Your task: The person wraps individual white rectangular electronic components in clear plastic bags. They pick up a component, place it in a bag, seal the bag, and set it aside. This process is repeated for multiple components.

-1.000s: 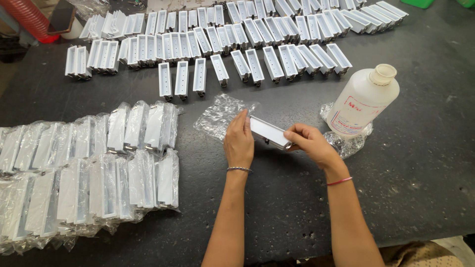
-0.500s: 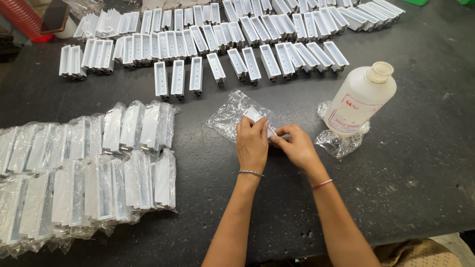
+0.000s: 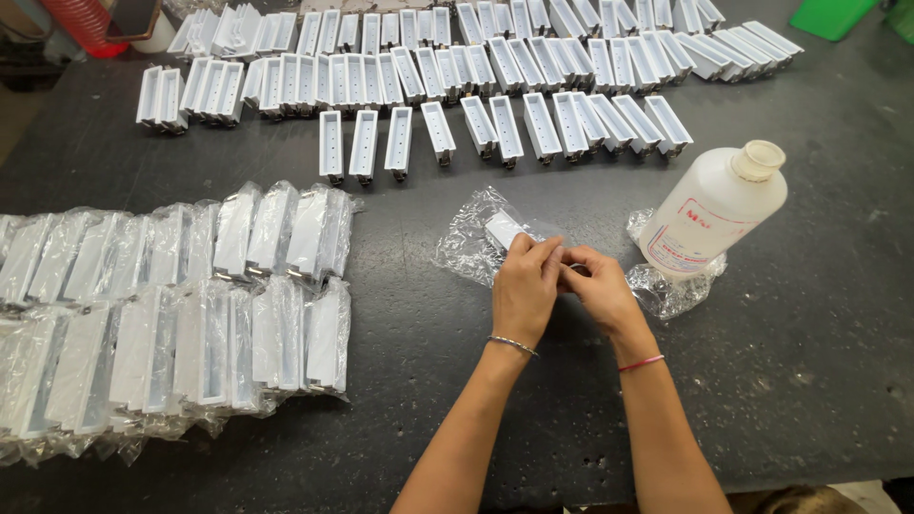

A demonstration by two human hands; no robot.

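Now our left hand (image 3: pixel 522 290) and right hand (image 3: pixel 595 290) are both pinched shut at the mouth of the clear plastic bag (image 3: pixel 473 240), with the white channel-shaped part (image 3: pixel 503 228) lying inside it; a second ago we held that part bare between our hands, so it has gone into its wrapping. The bag lies on the dark table (image 3: pixel 819 324) just left of the white plastic bottle (image 3: pixel 714 214), which stands on crumpled plastic film (image 3: pixel 666 288). Well left of the bottle lie the bagged parts (image 3: pixel 181 295), and beyond it the rows of unwrapped parts (image 3: pixel 495 71).
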